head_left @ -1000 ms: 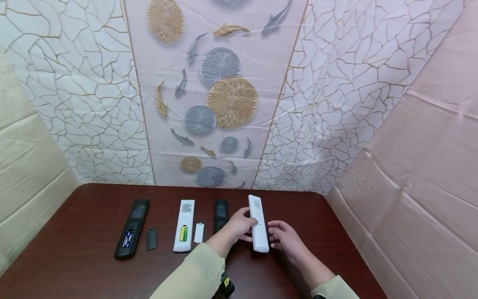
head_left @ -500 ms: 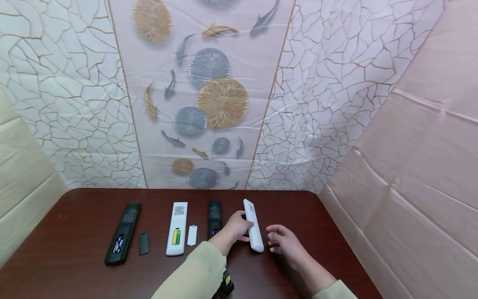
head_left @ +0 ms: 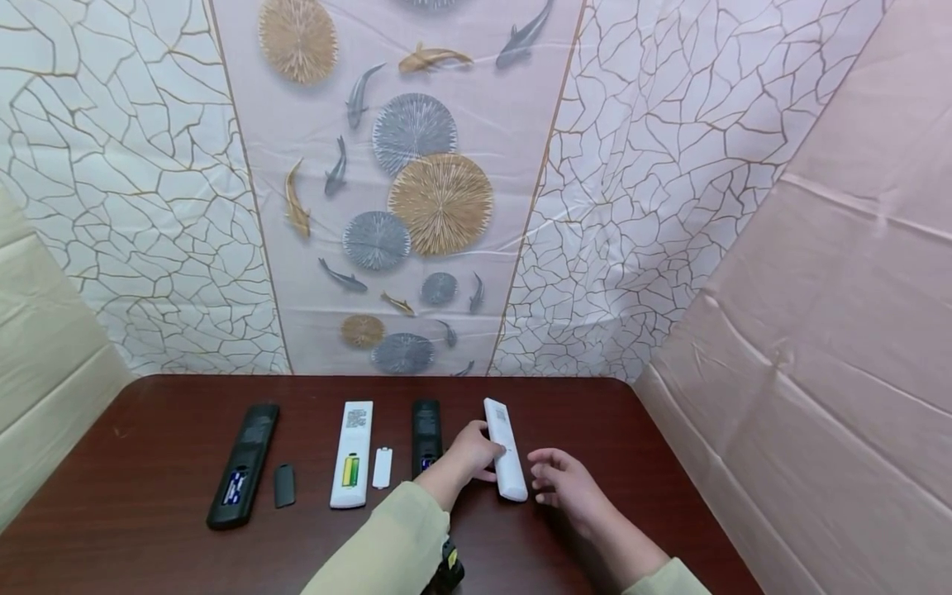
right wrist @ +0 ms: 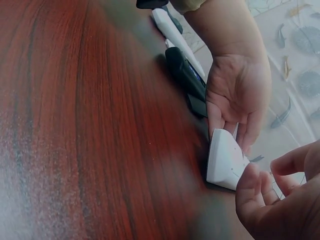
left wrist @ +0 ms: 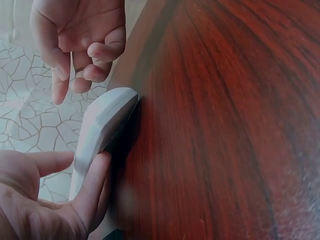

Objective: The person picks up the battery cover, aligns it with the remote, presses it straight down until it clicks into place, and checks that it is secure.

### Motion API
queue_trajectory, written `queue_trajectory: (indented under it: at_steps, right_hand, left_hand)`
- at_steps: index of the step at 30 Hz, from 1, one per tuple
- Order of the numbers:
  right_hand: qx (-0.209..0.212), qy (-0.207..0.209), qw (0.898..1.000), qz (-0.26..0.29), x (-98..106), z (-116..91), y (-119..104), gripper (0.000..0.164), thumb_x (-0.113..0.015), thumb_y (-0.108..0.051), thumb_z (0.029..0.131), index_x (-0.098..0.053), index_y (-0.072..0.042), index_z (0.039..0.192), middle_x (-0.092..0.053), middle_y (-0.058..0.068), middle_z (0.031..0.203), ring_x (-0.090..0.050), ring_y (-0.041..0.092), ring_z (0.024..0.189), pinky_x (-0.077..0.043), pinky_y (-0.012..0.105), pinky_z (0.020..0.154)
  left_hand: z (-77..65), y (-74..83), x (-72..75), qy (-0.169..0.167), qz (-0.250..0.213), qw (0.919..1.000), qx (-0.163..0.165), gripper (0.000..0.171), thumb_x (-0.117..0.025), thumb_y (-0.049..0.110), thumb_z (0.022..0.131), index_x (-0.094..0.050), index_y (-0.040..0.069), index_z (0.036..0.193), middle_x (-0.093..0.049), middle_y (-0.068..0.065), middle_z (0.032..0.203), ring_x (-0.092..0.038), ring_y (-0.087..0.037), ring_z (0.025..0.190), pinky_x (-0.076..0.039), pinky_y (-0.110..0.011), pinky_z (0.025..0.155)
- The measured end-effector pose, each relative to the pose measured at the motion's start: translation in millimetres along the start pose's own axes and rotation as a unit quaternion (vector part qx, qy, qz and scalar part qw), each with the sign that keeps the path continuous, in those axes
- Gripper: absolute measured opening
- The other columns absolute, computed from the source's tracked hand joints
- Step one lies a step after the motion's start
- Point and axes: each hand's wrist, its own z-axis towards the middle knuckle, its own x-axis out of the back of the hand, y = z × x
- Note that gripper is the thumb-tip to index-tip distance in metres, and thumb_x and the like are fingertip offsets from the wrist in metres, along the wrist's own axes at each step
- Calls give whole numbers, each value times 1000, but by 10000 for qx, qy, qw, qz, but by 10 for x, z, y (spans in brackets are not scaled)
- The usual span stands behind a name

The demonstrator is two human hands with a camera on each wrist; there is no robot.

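Leaning over the brown table (head_left: 640,463), a white remote control (head_left: 511,473) is pinched at its left side by the left hand's (head_left: 472,452) thumb and fingers, while the right hand (head_left: 567,486), loosely curled and holding nothing, is positioned just beside its right edge.

The remote (head_left: 511,477) is white, long and slim; its back (a printed label (head_left: 501,415) sits near the far end) faces up, tilted; it points away from the person, at the table's (head_left: 606,430) right part; the left hand (head_left: 470,452) grips its left side; the right hand (head_left: 568,489) is just beside it, apart.
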Motion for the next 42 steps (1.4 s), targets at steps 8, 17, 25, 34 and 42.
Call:
queue_trajectory:
  at_steps: [8, 17, 25, 34, 42]
  right_hand:
    - [3, -4, 10000, 53, -15, -20, 3, 31, -52, -8, 98, -53, 8, 125, -57, 12, 100, -57, 22, 81, -52, 33, 68]
    - [-43, 107, 9999, 47, -65, -15, 15, 31, -51, -9, 98, -54, 7, 125, -59, 13, 98, -57, 22, 80, -51, 34, 67]
    - [190, 110, 9996, 190, -132, -19, 0, 31, -52, -6, 96, -54, 9, 123, -59, 13, 96, -57, 22, 80, -51, 31, 65]
    - [289, -70, 9990, 323, -376, 45, -100, 30, -53, -5, 95, -55, 9, 122, -57, 9, 93, -56, 19, 79, -50, 30, 65]
    - [240, -535, 9977, 337, -689, 96, -182, 30, -52, -11, 100, -53, 7, 124, -59, 10, 97, -57, 19, 79, -50, 29, 65]
  left_hand:
    - [-86, 18, 23, -228, 452, 9987, -45, 62, -66, 23, 96, -39, -5, 144, -57, -22, 123, -64, -31, 100, -59, -40, 65]
    - [-200, 83, 17, -24, 991, 9951, 23, 64, -64, 28, 97, -41, -10, 143, -49, -27, 138, -59, -34, 114, -59, -40, 70]
    - [-293, 98, 71, -12, 1023, 9946, -189, 62, -64, 29, 97, -44, -7, 143, -51, -24, 138, -59, -32, 114, -59, -41, 73]
    - [-395, 71, 274, 153, 536, 9973, -485, 54, -64, 29, 96, -50, -2, 138, -61, -15, 122, -63, -27, 100, -57, -39, 69]
    - [-560, 75, 625, 327, 249, 9973, -614, 55, -63, 32, 97, -48, 1, 141, -63, -14, 122, -63, -30, 106, -56, -43, 77]
